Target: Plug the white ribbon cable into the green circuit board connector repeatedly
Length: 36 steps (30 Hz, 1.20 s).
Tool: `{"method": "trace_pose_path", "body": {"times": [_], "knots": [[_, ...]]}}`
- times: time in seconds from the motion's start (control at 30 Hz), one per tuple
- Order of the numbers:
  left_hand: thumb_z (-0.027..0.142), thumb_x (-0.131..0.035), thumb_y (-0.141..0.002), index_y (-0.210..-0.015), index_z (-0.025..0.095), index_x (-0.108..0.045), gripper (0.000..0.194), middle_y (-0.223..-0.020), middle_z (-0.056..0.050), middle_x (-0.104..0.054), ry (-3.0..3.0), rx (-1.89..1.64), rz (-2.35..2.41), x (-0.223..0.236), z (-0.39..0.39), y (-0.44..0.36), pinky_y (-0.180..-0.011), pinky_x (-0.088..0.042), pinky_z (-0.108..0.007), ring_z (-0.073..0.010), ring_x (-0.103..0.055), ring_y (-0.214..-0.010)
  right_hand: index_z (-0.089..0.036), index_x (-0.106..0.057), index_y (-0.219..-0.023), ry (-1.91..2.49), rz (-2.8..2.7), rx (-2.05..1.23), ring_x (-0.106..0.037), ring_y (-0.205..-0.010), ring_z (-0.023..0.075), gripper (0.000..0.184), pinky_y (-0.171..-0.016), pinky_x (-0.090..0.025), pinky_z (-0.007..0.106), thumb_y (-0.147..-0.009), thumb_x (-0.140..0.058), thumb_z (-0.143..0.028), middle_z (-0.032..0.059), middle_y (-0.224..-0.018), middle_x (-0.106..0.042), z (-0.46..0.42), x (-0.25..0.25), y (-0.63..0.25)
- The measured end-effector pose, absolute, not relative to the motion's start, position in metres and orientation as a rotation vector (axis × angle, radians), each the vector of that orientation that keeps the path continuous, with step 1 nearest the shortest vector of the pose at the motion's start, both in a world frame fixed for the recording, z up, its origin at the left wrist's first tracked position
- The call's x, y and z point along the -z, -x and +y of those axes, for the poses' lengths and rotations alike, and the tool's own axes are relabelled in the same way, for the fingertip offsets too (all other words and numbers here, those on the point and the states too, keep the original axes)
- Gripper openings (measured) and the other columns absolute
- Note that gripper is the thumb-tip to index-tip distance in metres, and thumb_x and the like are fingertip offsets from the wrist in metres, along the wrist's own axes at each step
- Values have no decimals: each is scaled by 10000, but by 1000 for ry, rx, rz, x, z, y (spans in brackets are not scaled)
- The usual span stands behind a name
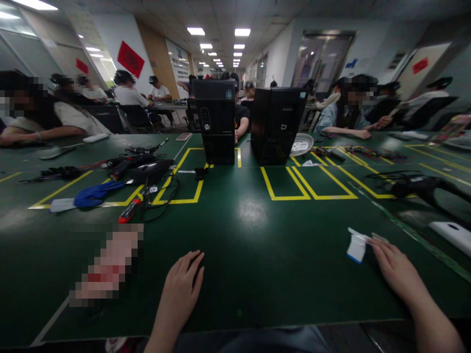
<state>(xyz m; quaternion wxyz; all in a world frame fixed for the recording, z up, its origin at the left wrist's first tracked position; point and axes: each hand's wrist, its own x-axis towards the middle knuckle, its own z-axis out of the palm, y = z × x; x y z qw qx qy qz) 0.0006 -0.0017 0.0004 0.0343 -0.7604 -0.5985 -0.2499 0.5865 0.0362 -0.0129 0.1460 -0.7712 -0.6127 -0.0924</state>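
Observation:
My left hand (184, 279) lies palm down on the green table (279, 274), its fingers stretched out and nothing in them. On the right, my right hand (395, 267) has its fingertips closed on a small white strip with a blue end (356, 246), which looks like a flat ribbon cable. The strip hangs bent to the left of the fingers. A small pale edge shows behind these fingertips, too little to name. To the left of my left hand lies a flat pinkish thing, blurred out (114, 264).
Two black computer towers (220, 122) (277, 127) stand at the table's far side. A red-and-black screwdriver (129, 211), blue cloth (93, 193) and cables lie left. A white basket (301, 145) and black cables (405, 186) are right. Yellow tape marks rectangles. Several people sit around.

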Motion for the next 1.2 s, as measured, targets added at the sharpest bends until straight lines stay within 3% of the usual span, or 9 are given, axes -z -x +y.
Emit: {"method": "trace_pose_path", "body": {"times": [0.1, 0.3, 0.63, 0.83, 1.0, 1.2], "knots": [[300, -413, -961, -1223, 155, -612, 359, -1226, -127, -612, 2339, 770, -1833, -1, -1, 0, -953, -474, -487, -296, -569, -1138, -168, -618, -1183, 2010, -1852, 60, -494, -1236, 274, 584, -1010, -413, 481, -917, -236, -522, 128, -1307, -559, 31, 13, -546], [302, -409, -959, -1223, 162, -611, 360, -1221, -125, -615, 2336, 756, -1833, -1, 0, 0, -945, -479, -483, -296, -570, -1134, -254, -618, -1216, 1716, -2133, -74, -466, -1273, 269, 476, -1060, -342, 562, -924, -368, -534, 96, -1364, -520, 24, -3, -439], [286, -404, -959, -1220, 143, -609, 362, -1206, -135, -619, 2344, 742, -1803, -1, 0, 0, -950, -477, -486, -296, -574, -1121, -286, -443, -1410, 1281, -2571, -469, -252, -1411, 244, 484, -1156, -185, 551, -960, -403, -460, 44, -1500, -362, 10, -37, -290], [284, -399, -956, -1202, 148, -622, 359, -1207, -137, -623, 2339, 722, -1815, -1, 0, 1, -941, -484, -496, -300, -575, -1122, -299, -358, -1458, 1182, -2593, -539, -170, -1437, 242, 555, -1176, -110, 539, -946, -419, -501, 28, -1547, -263, 3, -32, -260], [258, -398, -966, -1229, 166, -606, 348, -1235, -124, -618, 2391, 785, -1767, -7, -2, -9, -970, -469, -517, -293, -563, -1153, -294, -387, -1441, 1163, -2587, -575, -187, -1432, 246, 531, -1170, -130, 548, -945, -425, -482, 24, -1539, -283, 4, -35, -258], [190, -419, -968, -1312, 216, -552, 369, -1286, -78, -613, 2776, 826, -1482, -19, -5, -50, -1012, -470, -436, -234, -528, -1222, -259, -345, -1468, 1129, -2553, -559, -195, -1431, 232, 558, -1179, -139, 521, -943, -444, -424, 44, -1528, -308, 5, -30, -258]]}}
